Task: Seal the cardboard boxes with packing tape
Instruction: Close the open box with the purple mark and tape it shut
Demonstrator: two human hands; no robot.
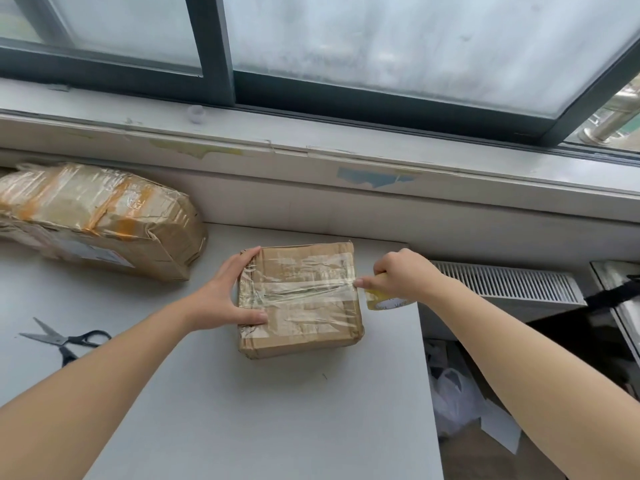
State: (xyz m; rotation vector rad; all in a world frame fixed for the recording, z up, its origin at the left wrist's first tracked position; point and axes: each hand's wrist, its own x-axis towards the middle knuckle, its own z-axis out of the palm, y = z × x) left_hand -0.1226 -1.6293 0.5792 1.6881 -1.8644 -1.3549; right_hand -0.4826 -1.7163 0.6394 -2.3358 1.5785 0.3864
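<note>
A small cardboard box (304, 320) sits on the white table (242, 410), its top crossed by clear packing tape. My left hand (228, 292) grips the box's left side, thumb on the near part, fingers on the far corner. A tape roll (386, 299) is in my right hand (398, 271) at the box's right edge, mostly hidden under the fingers. A strip of tape runs from the roll across the box top.
A larger, heavily taped cardboard box (100, 216) lies at the back left. Scissors (65, 339) lie at the left edge. A windowsill (311, 150) runs behind the table. Right of the table are a vent grille (502, 282) and plastic bags (453, 400) on the floor.
</note>
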